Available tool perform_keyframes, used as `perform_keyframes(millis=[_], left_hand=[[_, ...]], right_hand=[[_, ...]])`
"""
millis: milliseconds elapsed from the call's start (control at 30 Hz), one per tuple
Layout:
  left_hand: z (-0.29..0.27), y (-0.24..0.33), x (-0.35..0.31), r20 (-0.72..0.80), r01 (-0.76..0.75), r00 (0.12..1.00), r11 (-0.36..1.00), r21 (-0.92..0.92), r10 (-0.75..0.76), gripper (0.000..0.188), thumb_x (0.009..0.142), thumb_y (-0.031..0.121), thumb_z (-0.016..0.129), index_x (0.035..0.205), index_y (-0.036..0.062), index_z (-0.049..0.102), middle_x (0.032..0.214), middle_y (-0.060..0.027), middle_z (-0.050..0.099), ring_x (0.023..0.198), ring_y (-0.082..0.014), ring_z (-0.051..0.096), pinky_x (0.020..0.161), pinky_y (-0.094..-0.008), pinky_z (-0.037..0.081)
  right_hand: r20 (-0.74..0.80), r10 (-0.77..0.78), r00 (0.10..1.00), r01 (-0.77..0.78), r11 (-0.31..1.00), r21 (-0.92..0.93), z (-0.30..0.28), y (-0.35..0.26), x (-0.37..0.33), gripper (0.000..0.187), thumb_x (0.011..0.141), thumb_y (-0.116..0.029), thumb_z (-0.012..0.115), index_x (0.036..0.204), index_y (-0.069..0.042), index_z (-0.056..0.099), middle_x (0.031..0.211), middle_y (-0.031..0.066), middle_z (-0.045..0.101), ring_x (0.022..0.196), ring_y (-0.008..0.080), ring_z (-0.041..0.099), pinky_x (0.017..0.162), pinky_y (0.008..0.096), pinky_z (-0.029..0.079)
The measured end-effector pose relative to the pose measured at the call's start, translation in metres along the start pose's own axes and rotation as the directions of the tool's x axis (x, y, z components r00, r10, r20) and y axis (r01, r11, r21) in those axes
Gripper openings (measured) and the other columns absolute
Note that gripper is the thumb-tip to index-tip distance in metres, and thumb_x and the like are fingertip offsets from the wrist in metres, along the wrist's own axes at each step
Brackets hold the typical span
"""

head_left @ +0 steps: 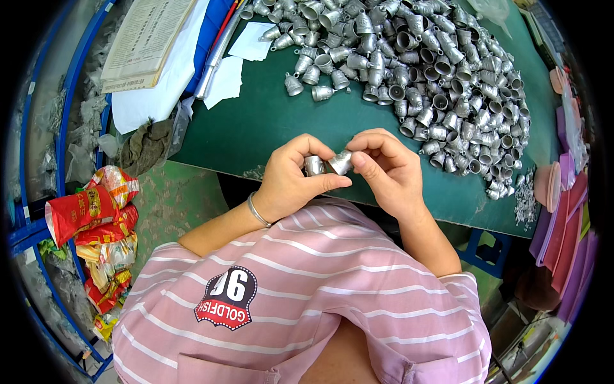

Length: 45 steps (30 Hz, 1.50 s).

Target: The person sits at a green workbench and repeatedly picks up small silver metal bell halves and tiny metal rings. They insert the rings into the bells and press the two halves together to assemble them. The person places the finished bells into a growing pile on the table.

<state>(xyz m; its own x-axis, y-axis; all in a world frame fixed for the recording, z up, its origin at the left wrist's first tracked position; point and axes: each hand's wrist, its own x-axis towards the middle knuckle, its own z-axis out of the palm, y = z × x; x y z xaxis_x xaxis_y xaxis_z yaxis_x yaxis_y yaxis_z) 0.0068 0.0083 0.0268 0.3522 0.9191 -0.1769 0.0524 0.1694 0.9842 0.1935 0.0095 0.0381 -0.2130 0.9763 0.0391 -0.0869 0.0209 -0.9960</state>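
Just over the near edge of the green table (256,128), my left hand (279,171) is closed around a small silver metal bell (313,166). Thumb and fingers of my right hand (398,171) pinch a second silver bell (341,162), tilted close beside the first. Whether the two bells touch, I cannot tell. A large heap of similar silver bells (441,96) spreads across the far and right side of the table. A few bells, such as one lying on its side (323,93), sit at the heap's left edge.
Tiny metal pieces (526,198) lie at the table's right corner. Papers (144,48), a grey rag (146,147) and a metal rod (217,57) are at left. Red and yellow packets (96,211) hang by a blue rack (61,128). Pink and purple bins (566,237) stand right.
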Motion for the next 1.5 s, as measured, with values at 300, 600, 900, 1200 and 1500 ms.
perform_keyframes(millis=[300, 600, 900, 1200, 1500], left_hand=[[0.004, 0.000, 0.001, -0.044, -0.111, 0.992, 0.990, 0.086, 0.115, 0.037, 0.068, -0.004, 0.076, 0.096, 0.0053, 0.054, 0.096, -0.0023, 0.056, 0.084, -0.0080, 0.055, 0.072, -0.0222, 0.046], [0.003, 0.004, 0.000, -0.017, -0.411, 0.908, 0.898, 0.158, 0.418, 0.031, 0.064, 0.000, 0.079, 0.091, 0.0057, 0.066, 0.087, -0.0032, 0.056, 0.077, -0.0125, 0.055, 0.068, -0.0239, 0.045], [-0.045, -0.014, -0.029, 0.242, 0.141, 0.965, 0.568, -0.811, 0.106, 0.023, 0.085, 0.015, 0.057, 0.102, 0.0001, 0.056, 0.093, -0.0170, 0.057, 0.071, -0.0177, 0.055, 0.045, -0.0213, 0.043], [-0.084, -0.095, -0.072, 0.345, 0.721, 0.652, 0.412, -0.557, -0.675, 0.033, 0.096, 0.027, 0.049, 0.117, 0.0023, 0.052, 0.091, -0.0128, 0.065, 0.067, -0.0114, 0.064, 0.042, -0.0174, 0.047], [0.000, -0.193, 0.041, 0.386, 0.459, 0.816, 0.077, -0.885, -0.430, 0.026, 0.089, 0.024, 0.058, 0.108, 0.0065, 0.060, 0.102, -0.0102, 0.064, 0.097, -0.0218, 0.061, 0.074, -0.0357, 0.052]], right_hand=[[0.031, -0.099, 0.995, 0.088, 0.962, 0.258, -0.001, 0.009, -0.004, 0.020, 0.080, 0.011, 0.061, 0.095, 0.001, 0.052, 0.101, 0.0098, 0.052, 0.095, 0.0171, 0.057, 0.083, 0.0297, 0.050], [0.112, -0.144, 0.983, 0.119, 0.971, 0.208, 0.000, 0.013, -0.011, 0.026, 0.076, 0.017, 0.058, 0.095, 0.000, 0.052, 0.101, 0.0090, 0.052, 0.100, 0.0196, 0.056, 0.090, 0.0328, 0.046], [-0.093, -0.198, 0.976, 0.130, 0.868, -0.480, -0.033, 0.004, -0.002, 0.016, 0.075, 0.008, 0.059, 0.088, -0.002, 0.060, 0.090, 0.0077, 0.060, 0.083, 0.0179, 0.057, 0.070, 0.0262, 0.046], [0.313, -0.247, 0.917, 0.383, 0.329, -0.863, -0.022, 0.005, 0.012, 0.033, 0.072, 0.003, 0.063, 0.104, -0.006, 0.061, 0.104, 0.0077, 0.060, 0.096, 0.0273, 0.054, 0.082, 0.0383, 0.041], [0.029, -0.103, 0.994, 0.097, 0.757, -0.647, -0.029, 0.002, 0.007, 0.027, 0.072, 0.005, 0.068, 0.097, -0.001, 0.061, 0.100, 0.0046, 0.061, 0.095, 0.0177, 0.057, 0.083, 0.0292, 0.043]])
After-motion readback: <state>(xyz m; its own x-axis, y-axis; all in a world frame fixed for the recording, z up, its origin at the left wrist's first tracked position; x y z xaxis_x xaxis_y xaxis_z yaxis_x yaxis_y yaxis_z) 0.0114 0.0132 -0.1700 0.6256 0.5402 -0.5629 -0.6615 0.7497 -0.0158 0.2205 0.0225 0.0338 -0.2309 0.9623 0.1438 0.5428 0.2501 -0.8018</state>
